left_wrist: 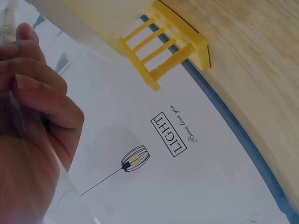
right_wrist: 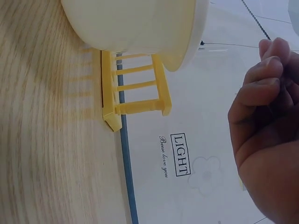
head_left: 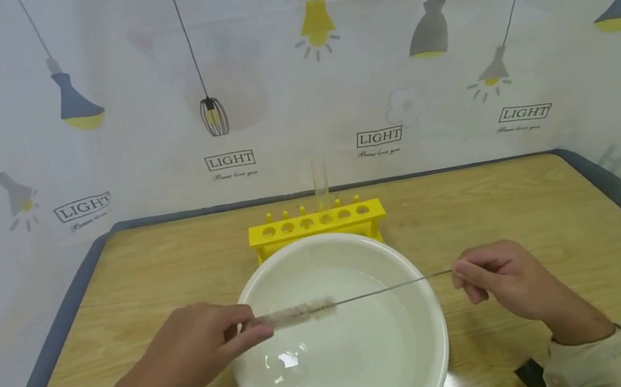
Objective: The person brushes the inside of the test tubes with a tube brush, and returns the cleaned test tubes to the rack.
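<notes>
My left hand [head_left: 205, 336] grips a clear test tube [left_wrist: 28, 126], its lower part lying along the palm in the left wrist view. A test tube brush [head_left: 324, 306] sits in the tube with pale bristles flaring out at the mouth. The brush's thin twisted-wire handle [head_left: 385, 289] runs right, over the white basin [head_left: 438, 335]. Between thumb and fingers, my right hand [head_left: 501, 279] pinches the far end of that wire. Water [head_left: 358, 353] in the basin reflects light below the brush.
Behind the basin stands a yellow test tube rack [head_left: 374, 209], partly hidden by the rim. One clear test tube [head_left: 321, 182] stands upright in it. The wooden table [head_left: 176, 260] ends at a wall sheet [head_left: 283, 90] printed with lamps.
</notes>
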`<state>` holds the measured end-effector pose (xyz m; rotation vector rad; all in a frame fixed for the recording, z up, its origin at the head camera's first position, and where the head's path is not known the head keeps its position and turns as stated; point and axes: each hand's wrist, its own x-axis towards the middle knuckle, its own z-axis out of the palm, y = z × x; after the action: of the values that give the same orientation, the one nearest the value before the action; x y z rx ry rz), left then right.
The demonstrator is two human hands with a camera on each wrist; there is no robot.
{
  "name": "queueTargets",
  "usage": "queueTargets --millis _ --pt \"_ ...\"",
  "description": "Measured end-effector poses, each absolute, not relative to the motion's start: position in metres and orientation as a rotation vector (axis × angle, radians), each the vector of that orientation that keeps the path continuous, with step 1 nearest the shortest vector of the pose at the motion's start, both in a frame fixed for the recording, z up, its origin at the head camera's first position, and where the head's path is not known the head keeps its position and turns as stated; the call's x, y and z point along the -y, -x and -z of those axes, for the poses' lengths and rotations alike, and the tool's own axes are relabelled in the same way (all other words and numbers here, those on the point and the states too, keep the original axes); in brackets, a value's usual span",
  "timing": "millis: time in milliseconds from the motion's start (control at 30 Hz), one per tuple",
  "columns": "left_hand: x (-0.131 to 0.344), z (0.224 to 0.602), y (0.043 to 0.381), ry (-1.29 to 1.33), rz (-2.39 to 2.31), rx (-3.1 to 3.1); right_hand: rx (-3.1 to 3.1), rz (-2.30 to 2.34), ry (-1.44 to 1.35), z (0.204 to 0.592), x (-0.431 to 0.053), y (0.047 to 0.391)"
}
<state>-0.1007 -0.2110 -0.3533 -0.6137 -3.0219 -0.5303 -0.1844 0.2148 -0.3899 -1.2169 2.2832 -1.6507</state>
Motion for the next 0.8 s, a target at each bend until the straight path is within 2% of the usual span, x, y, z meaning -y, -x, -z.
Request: queueTargets --millis 300,633,800 --pt "0.216 0.358 0.096 0.646 0.414 2.845 -2.173 1.693 1.219 0.387 -0.219 0.185" --pt "0.231 0.359 0.091 0.551 0.359 2.874 -2.129 1.742 1.148 0.395 -0.227 0.193" --pt "0.237 0.360 0.088 0.582 0.376 2.857 -1.972 1.827 1.215 0.398 -0.227 0.196"
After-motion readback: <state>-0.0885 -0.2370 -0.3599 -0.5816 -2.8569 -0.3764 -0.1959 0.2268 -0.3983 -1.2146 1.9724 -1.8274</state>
